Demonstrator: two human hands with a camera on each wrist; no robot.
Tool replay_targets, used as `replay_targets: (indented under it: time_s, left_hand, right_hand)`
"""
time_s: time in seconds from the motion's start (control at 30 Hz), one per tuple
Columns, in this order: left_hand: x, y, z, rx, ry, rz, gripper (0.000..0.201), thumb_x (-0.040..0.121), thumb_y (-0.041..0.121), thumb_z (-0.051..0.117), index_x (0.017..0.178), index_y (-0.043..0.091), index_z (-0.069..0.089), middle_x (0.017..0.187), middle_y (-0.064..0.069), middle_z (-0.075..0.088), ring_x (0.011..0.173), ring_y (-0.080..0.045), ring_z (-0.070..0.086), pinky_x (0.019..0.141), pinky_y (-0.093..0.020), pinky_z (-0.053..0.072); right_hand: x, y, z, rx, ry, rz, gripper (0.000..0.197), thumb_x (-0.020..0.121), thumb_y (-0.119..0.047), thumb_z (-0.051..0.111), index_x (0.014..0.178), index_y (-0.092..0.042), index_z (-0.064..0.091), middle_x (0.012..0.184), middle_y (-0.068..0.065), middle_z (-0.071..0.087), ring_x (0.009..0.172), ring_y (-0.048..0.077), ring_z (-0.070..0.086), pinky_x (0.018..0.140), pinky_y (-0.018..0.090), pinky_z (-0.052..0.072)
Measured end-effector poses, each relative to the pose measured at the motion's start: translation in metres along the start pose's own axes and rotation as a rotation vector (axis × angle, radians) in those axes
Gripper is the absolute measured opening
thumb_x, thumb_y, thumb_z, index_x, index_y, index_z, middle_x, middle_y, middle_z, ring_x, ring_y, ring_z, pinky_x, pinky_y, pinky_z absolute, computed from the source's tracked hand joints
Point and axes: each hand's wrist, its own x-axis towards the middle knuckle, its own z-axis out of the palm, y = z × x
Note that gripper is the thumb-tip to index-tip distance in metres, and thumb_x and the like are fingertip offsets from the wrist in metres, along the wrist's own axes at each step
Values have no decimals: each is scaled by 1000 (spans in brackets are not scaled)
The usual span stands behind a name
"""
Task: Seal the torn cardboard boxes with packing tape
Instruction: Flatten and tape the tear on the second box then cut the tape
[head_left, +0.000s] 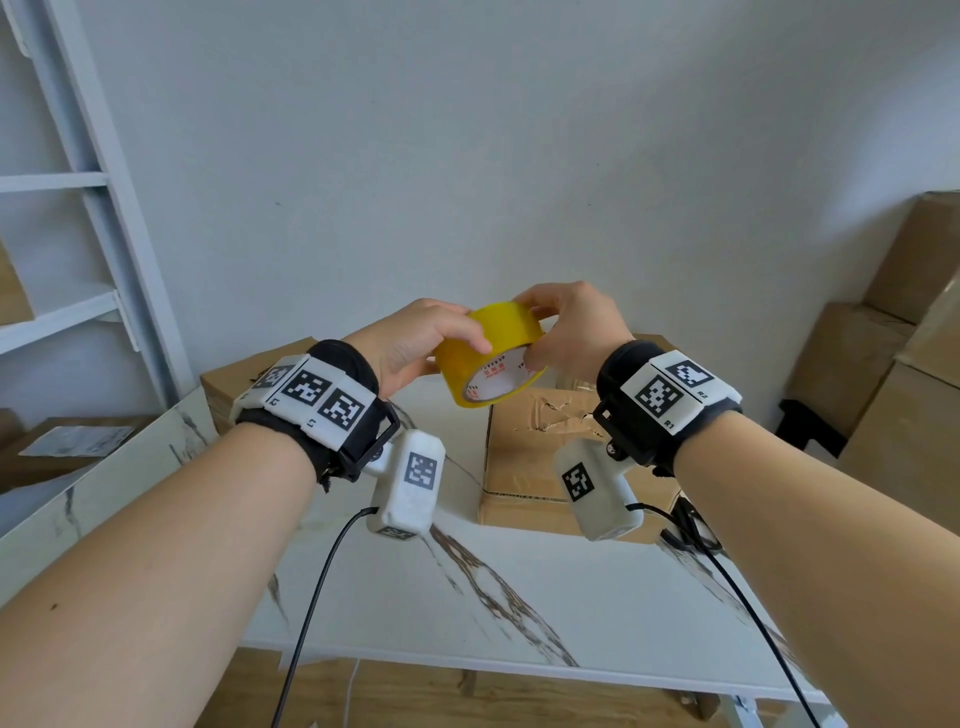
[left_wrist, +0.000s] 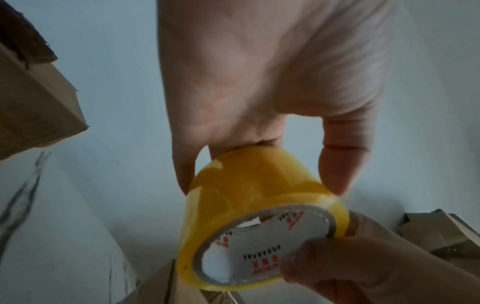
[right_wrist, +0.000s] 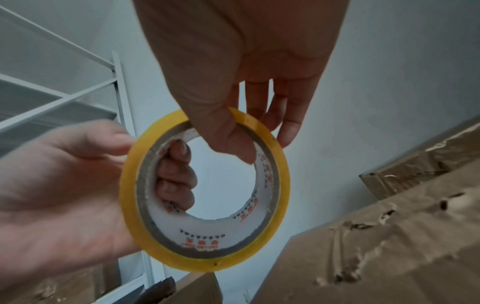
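Observation:
A roll of yellow packing tape (head_left: 491, 353) with a white printed core is held in the air above the white marble table (head_left: 519, 587). My left hand (head_left: 457, 343) grips its left side: fingers (right_wrist: 176, 174) curl through the core and the thumb (left_wrist: 342, 164) lies on the outer face. On the roll's right side, my right hand (head_left: 535, 338) pinches the rim, thumb (right_wrist: 233, 142) inside the core, fingers behind. Just below stands a torn cardboard box (head_left: 540, 447) with ripped old tape on top (right_wrist: 389, 246). A second box (head_left: 234, 384) sits at the table's back left.
A white shelf unit (head_left: 78, 234) stands at the left. Several cardboard boxes (head_left: 883, 338) are stacked at the right against the wall. A flat box with a paper on it (head_left: 72, 441) lies low at the left. Black cables (head_left: 311, 597) hang from both wrists over the table's front edge.

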Motion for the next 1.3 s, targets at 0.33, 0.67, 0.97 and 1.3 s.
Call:
replay_targets:
  time_s: [0.33, 0.67, 0.97, 1.3]
  left_hand:
    - [0, 12, 10, 25, 74, 1, 21, 54, 20, 60, 74, 16, 58, 82, -5, 60, 71, -16, 53, 64, -24, 40]
    - [1, 10, 13, 45, 103, -42, 48, 56, 33, 65, 100, 15, 64, 95, -5, 66, 85, -19, 59, 79, -30, 44]
    - [-4, 11, 10, -17, 24, -54, 22, 53, 15, 58, 75, 17, 57, 84, -3, 60, 75, -16, 54, 71, -26, 43]
    - [7, 2, 11, -15, 109, -31, 48, 81, 50, 63, 120, 22, 60, 114, -2, 66, 104, -19, 62, 92, -34, 46]
  right_hand:
    - [1, -8, -5, -68, 85, -40, 53, 67, -5, 65, 113, -33, 63, 111, -8, 65, 99, 18, 60, 81, 32, 53]
    - [-4, -9, -7, -121, 105, -41, 52, 71, -7, 61, 115, -35, 62, 114, -8, 65, 105, 18, 58, 83, 32, 51]
    - [-4, -8, -8, -115, 96, -40, 55, 69, -8, 64, 116, -37, 61, 115, -10, 64, 102, 16, 57, 79, 28, 49]
    - [-6, -8, -5, -166, 87, -50, 53, 72, -6, 60, 114, -38, 62, 111, -9, 65, 102, 19, 57, 81, 32, 51]
